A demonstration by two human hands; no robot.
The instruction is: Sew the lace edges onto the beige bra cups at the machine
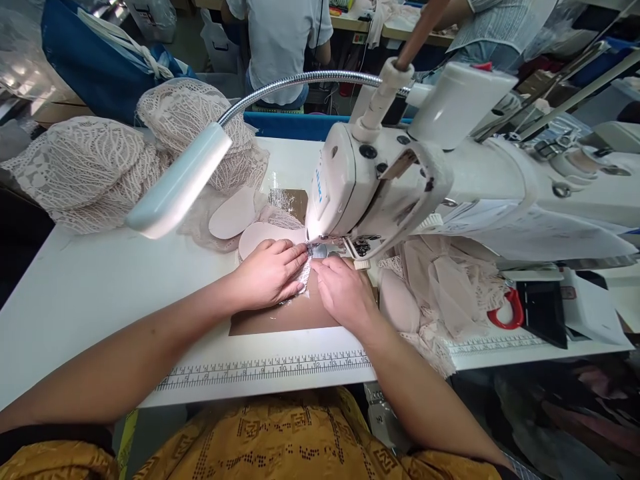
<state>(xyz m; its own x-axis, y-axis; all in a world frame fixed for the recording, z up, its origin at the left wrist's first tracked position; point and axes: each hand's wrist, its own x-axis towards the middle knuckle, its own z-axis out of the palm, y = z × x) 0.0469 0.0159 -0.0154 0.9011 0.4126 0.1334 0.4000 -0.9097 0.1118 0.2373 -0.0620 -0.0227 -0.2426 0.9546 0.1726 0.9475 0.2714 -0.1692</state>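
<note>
Beside the needle area of a white sewing machine (334,175), my left hand (273,270) lies flat with fingers stretched over a pale pink bra cup piece (256,241) and its white lace edge (303,275). My right hand (345,287) is on the other side of the needle, fingers curled together, thumb and fingertip at that lace edge. The needle itself is hidden by the machine head and my fingers. Under both hands lies a brown sheet (273,321) on the white table. A second pink cup piece (233,213) rests just behind.
Lace cups are piled at left (85,163), under a lamp (183,177) on a bendable neck. At right lie a heap of lace fabric (435,280), red-handled scissors (515,310) and a dark flat device (541,312). A ruler strip (280,368) follows the front edge. Two people work beyond.
</note>
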